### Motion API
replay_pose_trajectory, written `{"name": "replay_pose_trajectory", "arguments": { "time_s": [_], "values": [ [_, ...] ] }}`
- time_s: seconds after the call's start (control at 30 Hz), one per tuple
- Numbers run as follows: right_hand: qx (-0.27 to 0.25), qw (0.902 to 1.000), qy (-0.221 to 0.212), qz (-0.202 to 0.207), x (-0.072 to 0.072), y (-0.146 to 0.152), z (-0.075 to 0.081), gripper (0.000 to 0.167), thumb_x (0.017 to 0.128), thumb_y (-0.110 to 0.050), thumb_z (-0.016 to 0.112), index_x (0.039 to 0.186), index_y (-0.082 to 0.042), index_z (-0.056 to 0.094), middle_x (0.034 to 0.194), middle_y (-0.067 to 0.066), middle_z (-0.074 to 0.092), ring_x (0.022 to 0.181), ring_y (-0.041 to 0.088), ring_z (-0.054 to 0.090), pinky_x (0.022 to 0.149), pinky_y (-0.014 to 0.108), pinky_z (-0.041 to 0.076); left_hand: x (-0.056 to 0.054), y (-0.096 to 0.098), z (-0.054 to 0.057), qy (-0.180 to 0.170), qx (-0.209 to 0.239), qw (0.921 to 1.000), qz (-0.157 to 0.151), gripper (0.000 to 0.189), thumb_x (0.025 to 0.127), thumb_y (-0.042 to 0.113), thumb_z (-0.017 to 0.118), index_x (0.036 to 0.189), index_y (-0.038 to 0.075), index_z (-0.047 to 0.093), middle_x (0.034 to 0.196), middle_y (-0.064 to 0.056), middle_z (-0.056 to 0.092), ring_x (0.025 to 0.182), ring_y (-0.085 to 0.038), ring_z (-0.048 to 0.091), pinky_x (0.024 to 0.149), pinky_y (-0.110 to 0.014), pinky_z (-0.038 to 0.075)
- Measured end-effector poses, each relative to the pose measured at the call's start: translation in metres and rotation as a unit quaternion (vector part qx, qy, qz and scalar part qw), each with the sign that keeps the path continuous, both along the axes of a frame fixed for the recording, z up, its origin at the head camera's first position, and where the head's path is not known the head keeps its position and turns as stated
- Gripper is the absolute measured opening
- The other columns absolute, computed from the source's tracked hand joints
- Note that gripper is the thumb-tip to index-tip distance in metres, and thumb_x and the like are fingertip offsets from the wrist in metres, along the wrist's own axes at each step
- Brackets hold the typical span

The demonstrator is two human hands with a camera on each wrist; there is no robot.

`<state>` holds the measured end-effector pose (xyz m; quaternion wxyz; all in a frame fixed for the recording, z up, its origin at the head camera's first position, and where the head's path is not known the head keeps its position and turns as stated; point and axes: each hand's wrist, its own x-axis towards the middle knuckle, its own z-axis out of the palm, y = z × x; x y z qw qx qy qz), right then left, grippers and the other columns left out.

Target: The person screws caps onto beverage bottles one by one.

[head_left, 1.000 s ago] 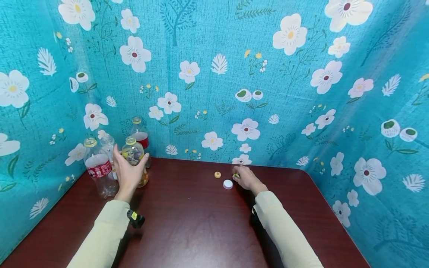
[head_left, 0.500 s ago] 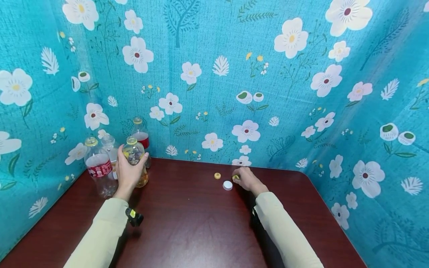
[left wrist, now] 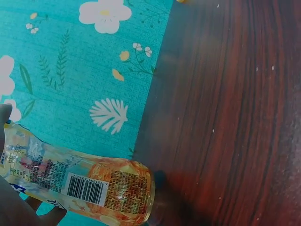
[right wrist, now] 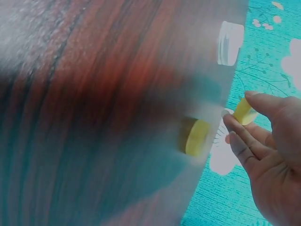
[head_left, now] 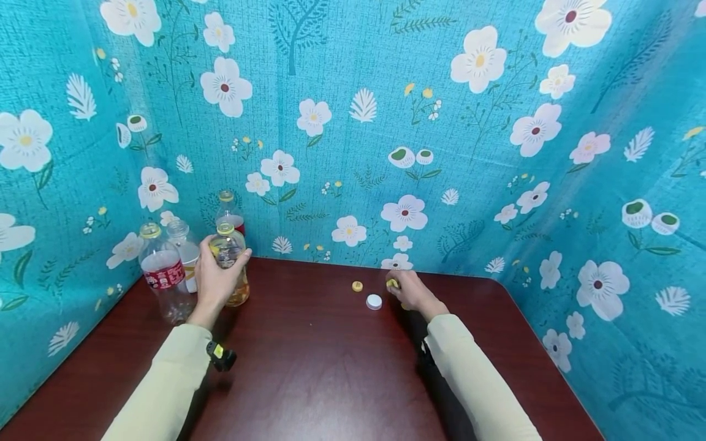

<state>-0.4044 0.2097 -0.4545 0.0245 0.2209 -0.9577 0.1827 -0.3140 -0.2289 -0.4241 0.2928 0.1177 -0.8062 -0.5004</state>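
Note:
My left hand [head_left: 214, 282] grips a clear plastic bottle [head_left: 239, 290] around its side, thumb on the right. The bottle has an uncapped neck with a yellow ring, a printed label with a barcode [left wrist: 85, 189] and an orange-amber lower part. My right hand [head_left: 413, 292] pinches a yellow bottle cap [right wrist: 243, 112] between thumb and fingers, just above the table. Below that hand a second yellow cap [right wrist: 197, 137] lies on the wood. To its left are a white cap [head_left: 374, 301] and another yellow cap [head_left: 357, 286].
Left of my left hand stand a red-labelled clear bottle [head_left: 165, 278] and a clear bottle [head_left: 187, 251] with a pale label. Another red-labelled bottle [head_left: 226, 208] is behind the held one. A blue floral curtain [head_left: 331, 135] borders the dark wooden table [head_left: 314, 355].
My left hand and its bottle have shifted slightly right. My right hand has moved a little right with the pinched yellow cap, and another yellow cap now shows beneath it.

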Motion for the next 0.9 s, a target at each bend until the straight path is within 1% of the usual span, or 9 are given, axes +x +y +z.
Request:
{"name": "replay_pose_trajectory", "arguments": {
  "time_s": [0.1,0.23,0.33,0.43,0.57,0.67,0.8,0.9],
  "values": [
    [-0.008,0.9999,0.005,0.004,0.002,0.002,0.004,0.022,0.099,-0.007,0.067,0.121,-0.002,0.070,0.114,0.013,0.070,0.103,0.027,0.063,0.092,0.047,0.057,0.002,0.004,0.002,0.000,-0.008,1.0000,-0.003,0.090,0.088,0.049,0.078,0.155,0.015,0.029,0.142,-0.025,0.049,0.132,-0.042,0.045,0.110,-0.061,0.037],
    [-0.021,0.9995,0.021,0.014,0.007,0.005,0.008,0.022,0.099,-0.006,0.067,0.121,-0.003,0.070,0.115,0.014,0.069,0.103,0.028,0.062,0.089,0.046,0.057,0.006,0.009,0.005,0.000,-0.004,0.9998,-0.018,0.088,0.089,0.045,0.078,0.155,0.014,0.030,0.140,-0.026,0.050,0.129,-0.042,0.047,0.109,-0.060,0.038],
    [-0.031,0.9984,0.042,0.021,0.012,0.007,0.011,0.020,0.099,-0.005,0.067,0.118,-0.005,0.070,0.112,0.014,0.069,0.099,0.028,0.062,0.084,0.043,0.057,0.009,0.013,0.007,-0.003,0.004,0.9995,-0.031,0.087,0.090,0.043,0.077,0.155,0.014,0.029,0.140,-0.025,0.050,0.128,-0.041,0.048,0.108,-0.061,0.039],
    [-0.039,0.9973,0.056,0.026,0.017,0.008,0.013,0.017,0.098,-0.005,0.067,0.115,-0.006,0.071,0.107,0.013,0.068,0.095,0.029,0.062,0.078,0.042,0.056,0.012,0.018,0.009,-0.006,0.013,0.9992,-0.038,0.085,0.091,0.043,0.076,0.155,0.014,0.028,0.141,-0.024,0.050,0.127,-0.041,0.049,0.108,-0.061,0.040],
    [-0.052,0.9968,0.056,0.025,0.022,0.008,0.015,0.017,0.098,-0.005,0.068,0.114,-0.006,0.071,0.104,0.011,0.067,0.094,0.030,0.062,0.077,0.042,0.055,0.013,0.022,0.010,-0.005,0.019,0.9989,-0.043,0.084,0.091,0.049,0.074,0.154,0.016,0.030,0.140,-0.023,0.051,0.127,-0.039,0.051,0.107,-0.060,0.041],
    [-0.058,0.9966,0.055,0.019,0.025,0.009,0.017,0.017,0.097,-0.006,0.069,0.114,-0.007,0.071,0.104,0.011,0.066,0.094,0.030,0.063,0.078,0.042,0.056,0.012,0.025,0.010,-0.003,0.019,0.9988,-0.046,0.084,0.091,0.054,0.072,0.154,0.016,0.031,0.139,-0.022,0.053,0.126,-0.038,0.052,0.106,-0.059,0.043],
    [-0.065,0.9964,0.053,0.014,0.029,0.012,0.020,0.018,0.097,-0.007,0.070,0.115,-0.007,0.072,0.107,0.012,0.066,0.094,0.027,0.065,0.080,0.042,0.058,0.011,0.028,0.010,-0.001,0.014,0.9986,-0.051,0.084,0.091,0.057,0.071,0.153,0.017,0.032,0.138,-0.022,0.054,0.124,-0.037,0.054,0.104,-0.058,0.044],
    [-0.073,0.9963,0.044,0.011,0.030,0.014,0.022,0.020,0.096,-0.006,0.071,0.117,-0.007,0.071,0.111,0.013,0.065,0.094,0.026,0.067,0.080,0.041,0.059,0.013,0.031,0.010,-0.004,0.013,0.9980,-0.061,0.085,0.090,0.058,0.071,0.154,0.017,0.032,0.138,-0.022,0.054,0.123,-0.038,0.054,0.103,-0.060,0.045]
  ]
}}
